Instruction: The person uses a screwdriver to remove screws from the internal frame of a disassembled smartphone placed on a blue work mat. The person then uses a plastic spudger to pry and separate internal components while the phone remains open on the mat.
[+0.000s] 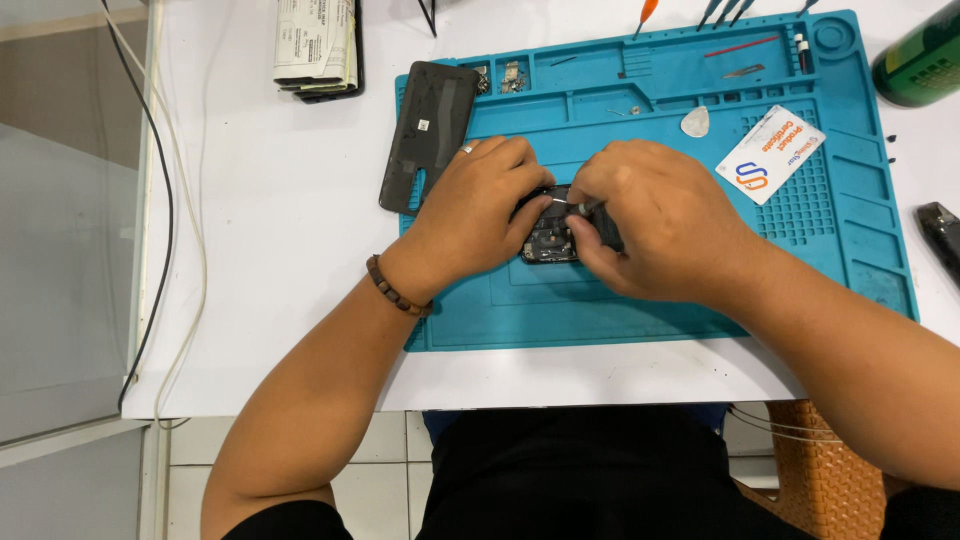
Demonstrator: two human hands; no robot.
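1. The left hand [478,208] lies curled over the opened phone [548,240] at the middle of the teal repair mat [640,310], its fingers pressed together along the phone's upper left edge, seemingly to pin the device flat so that it does not slide.
2. The right hand [655,220] pinches a thin tool [572,203] between thumb and forefinger, with the pale tip aimed into the exposed inner parts; the remaining fingers fold under the palm and rest on the mat, which probably steadies fine work.
3. A dark back cover [428,135] lies face down across the mat's upper left corner, partly over the white table [270,300], set out of the way yet near.
4. Small screws and metal bits [512,76] sit in the mat's shallow top compartments, likely so they cannot roll off.
5. A white rectangular card [770,153] with an orange and blue emblem lies tilted on the mat's gridded right side; just beside it rests a pale teardrop-shaped pick [695,121].
6. A stack of pale printed packets [316,42] sits on a dark tray at the table's far edge, left of the mat.
7. A dark green bottle [920,60] lies at the upper right corner.
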